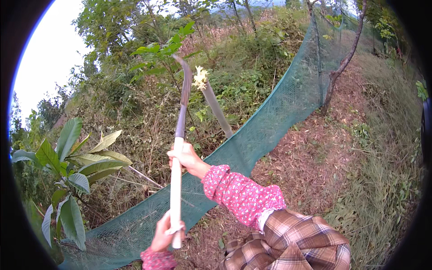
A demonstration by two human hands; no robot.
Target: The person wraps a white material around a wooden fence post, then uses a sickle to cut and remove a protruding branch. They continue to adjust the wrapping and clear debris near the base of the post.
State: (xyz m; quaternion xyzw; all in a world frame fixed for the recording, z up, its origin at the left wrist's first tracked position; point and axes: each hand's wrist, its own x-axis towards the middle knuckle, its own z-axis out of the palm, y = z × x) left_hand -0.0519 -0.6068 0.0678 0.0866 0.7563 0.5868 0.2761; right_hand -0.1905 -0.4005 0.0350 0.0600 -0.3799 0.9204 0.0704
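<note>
A billhook point(184, 94) with a dark, hooked blade and a long pale handle stands nearly upright in front of me. My right hand point(189, 160) is closed round the upper handle, just below the metal socket. Near the handle's lower end, my left hand point(165, 234) also grips it, with something white at its fingers that I cannot make out. Right of the blade rises a grey post point(217, 108), leaning left, its pale top frayed and splintered. In this view the blade looks apart from the post.
Green netting point(279, 112) runs from the lower left to the upper right, passing near the post's foot. A crooked tree trunk point(337, 76) stands by it. A large-leaved plant point(74, 180) grows at left. Dry leaves cover the sloping path point(310, 157), with grass at right.
</note>
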